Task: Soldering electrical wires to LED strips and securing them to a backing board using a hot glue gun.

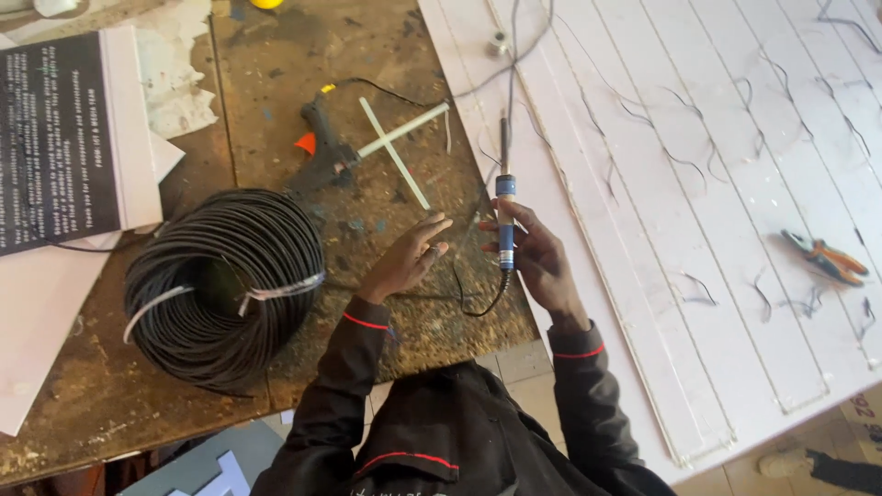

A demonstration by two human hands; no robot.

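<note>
On the left of the worn desk (110,404) lies a coil of black wire (225,285), bound with pale ties and probably heavy and springy, with a black glue gun (322,147) and crossed glue sticks (397,147) beyond it. The left hand (409,260) hovers flat, fingers spread and empty, beside the right hand (533,257), which is clamped round the blue grip of a soldering iron (504,216). The iron looks light and rigid, best held by that insulated grip, tip up over the white panel (717,230); no containers show.

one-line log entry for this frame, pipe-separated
right hand: grips soldering iron, tip up | left hand: open, empty, beside it | glue gun, wire coil on bench | pliers on white panel
</note>
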